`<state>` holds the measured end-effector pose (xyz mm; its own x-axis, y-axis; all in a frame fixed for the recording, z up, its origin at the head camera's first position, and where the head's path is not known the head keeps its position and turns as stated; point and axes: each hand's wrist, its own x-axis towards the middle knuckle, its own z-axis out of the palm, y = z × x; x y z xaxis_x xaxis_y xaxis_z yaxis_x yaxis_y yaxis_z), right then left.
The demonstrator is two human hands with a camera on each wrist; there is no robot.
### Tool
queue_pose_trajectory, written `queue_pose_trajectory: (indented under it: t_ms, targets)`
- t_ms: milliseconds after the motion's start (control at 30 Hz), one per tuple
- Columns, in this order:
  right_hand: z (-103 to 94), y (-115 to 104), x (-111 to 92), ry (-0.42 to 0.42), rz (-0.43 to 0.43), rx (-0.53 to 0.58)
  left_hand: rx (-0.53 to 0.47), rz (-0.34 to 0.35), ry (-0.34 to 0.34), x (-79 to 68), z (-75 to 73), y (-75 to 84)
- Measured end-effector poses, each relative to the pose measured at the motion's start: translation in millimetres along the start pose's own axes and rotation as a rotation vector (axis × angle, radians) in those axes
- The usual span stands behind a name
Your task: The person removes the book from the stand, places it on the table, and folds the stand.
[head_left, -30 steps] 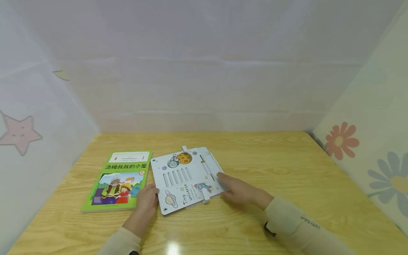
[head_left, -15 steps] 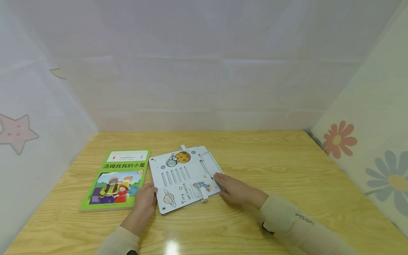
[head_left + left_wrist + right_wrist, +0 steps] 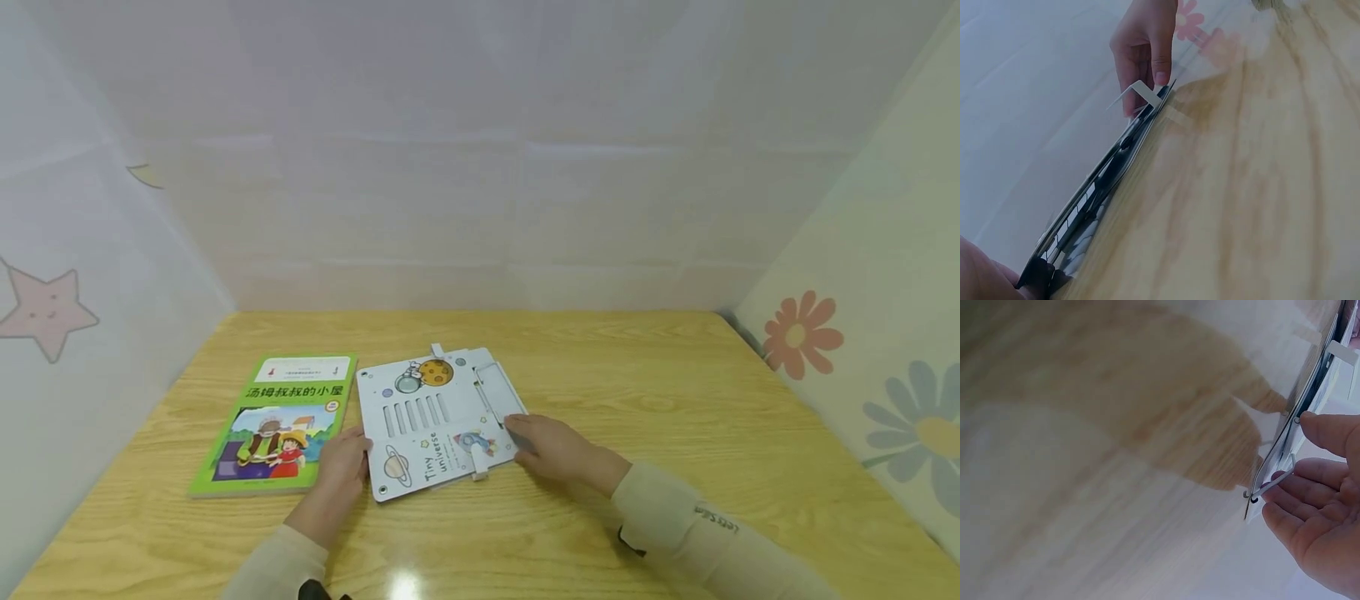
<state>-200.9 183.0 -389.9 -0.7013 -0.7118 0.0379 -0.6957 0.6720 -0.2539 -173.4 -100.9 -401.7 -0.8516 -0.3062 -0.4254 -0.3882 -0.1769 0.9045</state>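
A flat white folding book stand [image 3: 420,421], printed with an astronaut, planets and "Tiny universe", lies folded at the middle of the table. My left hand [image 3: 342,467] grips its left edge. At the opposite edge my right hand [image 3: 555,450] holds it near a thin wire bracket [image 3: 491,396]. The right wrist view puts the thumb [image 3: 1329,432] at the stand's edge, with the curled fingers beside the wire. Seen edge-on from the left wrist, dark layers [image 3: 1110,169] show inside the stand. A white clip [image 3: 478,462] sticks out from the near edge, another [image 3: 437,350] from the far one.
Just left of the stand lies a green-covered picture book [image 3: 277,425], face up, close to my left hand. The wooden table [image 3: 637,375] extends to the right. Pale cloth walls [image 3: 480,208] with a star and flowers enclose the back and both sides.
The right fingers have shifted slightly along the stand's right edge toward me. The stand, the book and the left hand stay nearly in place.
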Motion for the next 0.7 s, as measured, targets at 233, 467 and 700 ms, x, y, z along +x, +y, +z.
queue_pose_trajectory:
  t_ms: [233, 467, 700]
  targets:
    - [-0.1, -4, -1, -0.007, 0.057, 0.015, 0.032, 0.021, -0.020, 8.3, 0.8, 1.4]
    - [2.0, -7, -2, 0.029, 0.054, -0.006, 0.111, 0.030, -0.031, 19.2, 1.8, 7.5]
    - [2.5, -11, -3, 0.041, 0.079, -0.048, 0.070, 0.002, -0.098, 26.3, 3.1, 12.1]
